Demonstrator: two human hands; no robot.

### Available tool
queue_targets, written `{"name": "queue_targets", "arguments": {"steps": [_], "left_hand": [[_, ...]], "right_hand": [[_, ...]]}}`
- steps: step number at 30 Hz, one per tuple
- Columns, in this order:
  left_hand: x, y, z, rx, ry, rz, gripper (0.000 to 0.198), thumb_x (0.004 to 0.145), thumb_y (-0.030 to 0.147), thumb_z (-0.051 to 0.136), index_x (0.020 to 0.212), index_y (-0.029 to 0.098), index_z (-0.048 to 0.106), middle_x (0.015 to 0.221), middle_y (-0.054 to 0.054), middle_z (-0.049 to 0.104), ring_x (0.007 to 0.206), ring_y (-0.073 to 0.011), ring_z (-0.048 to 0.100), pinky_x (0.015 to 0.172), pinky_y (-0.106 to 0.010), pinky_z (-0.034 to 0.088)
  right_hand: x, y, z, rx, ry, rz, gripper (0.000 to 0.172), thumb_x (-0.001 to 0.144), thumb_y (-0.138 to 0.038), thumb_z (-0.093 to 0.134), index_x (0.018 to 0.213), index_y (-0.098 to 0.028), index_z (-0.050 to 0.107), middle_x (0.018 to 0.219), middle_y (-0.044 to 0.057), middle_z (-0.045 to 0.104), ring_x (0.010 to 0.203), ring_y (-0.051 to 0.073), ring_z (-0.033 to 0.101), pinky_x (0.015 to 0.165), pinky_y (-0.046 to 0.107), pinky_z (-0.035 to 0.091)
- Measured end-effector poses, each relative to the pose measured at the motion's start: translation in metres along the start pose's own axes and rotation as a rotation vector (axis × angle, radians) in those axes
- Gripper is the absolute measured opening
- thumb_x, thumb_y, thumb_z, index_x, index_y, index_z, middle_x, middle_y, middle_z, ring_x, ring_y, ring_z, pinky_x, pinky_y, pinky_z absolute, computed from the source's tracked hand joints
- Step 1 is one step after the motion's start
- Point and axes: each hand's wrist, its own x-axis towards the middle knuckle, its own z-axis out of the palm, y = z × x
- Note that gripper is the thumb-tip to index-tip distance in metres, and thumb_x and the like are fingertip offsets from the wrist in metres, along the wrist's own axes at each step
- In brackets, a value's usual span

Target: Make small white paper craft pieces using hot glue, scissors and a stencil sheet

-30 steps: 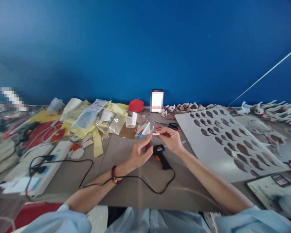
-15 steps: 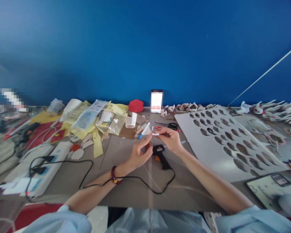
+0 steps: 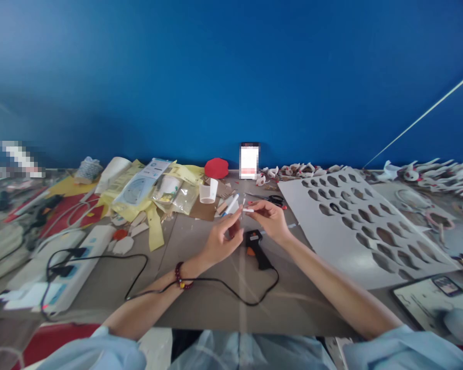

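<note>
White strip (image 3: 248, 210) sits pinched in the right hand (image 3: 272, 222) near a glue gun (image 3: 258, 251); whether the left hand (image 3: 220, 240) grips anything is unclear.

Pale blue sleeves (image 3: 92, 353), pale blue garment (image 3: 219, 352), bare right hand (image 3: 272, 221), bare left hand (image 3: 219, 241), dark red beaded left-wrist bracelet (image 3: 178, 272), yellow bead (image 3: 182, 284)

Bkgd = 1 big blue wall (image 3: 231, 77), L to R across the whole view, behind the far edge of the table (image 3: 293, 316). Paler, hazy sheen on far L; colour deepens to navy twd top R. Thin pale line (image 3: 428, 111) runs diag. on R, from just abv table level up to the R edge. Table top grey-brown, w/ straight seam (image 3: 159, 262) L of ctr. Faint pale streaks (image 3: 242, 293) on its near part; glare or marks, can't tell. Light soft, approx. even.
</note>
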Motion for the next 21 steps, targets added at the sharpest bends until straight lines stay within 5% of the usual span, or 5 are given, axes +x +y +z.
{"name": "queue_targets", "arguments": {"steps": [11, 21], "left_hand": [[-0.0025, -0.0011, 0.0001, -0.04, 0.114, -0.072, 0.048, 0.083, 0.02, 0.055, 0.131, 0.02, 0.048, 0.088, -0.006, 0.061, 0.068, -0.0114, 0.052, 0.063, -0.024, 0.048], [-0.0029, 0.0003, 0.0032, -0.015, 0.008, 0.014, 0.051, 0.084, 0.019, 0.054, 0.134, 0.018, 0.046, 0.072, -0.001, 0.057, 0.061, -0.0101, 0.048, 0.057, -0.022, 0.045]], "right_hand": [[-0.0019, 0.0004, 0.0019, -0.026, -0.026, -0.016, 0.016, 0.07, -0.034, 0.071, 0.073, -0.021, 0.064, 0.089, 0.004, 0.069, 0.082, 0.017, 0.064, 0.076, 0.03, 0.051], [-0.0033, 0.0002, 0.0033, -0.046, 0.004, -0.045, 0.013, 0.071, -0.033, 0.071, 0.073, -0.021, 0.066, 0.086, 0.004, 0.069, 0.084, 0.018, 0.064, 0.077, 0.032, 0.052]]}}
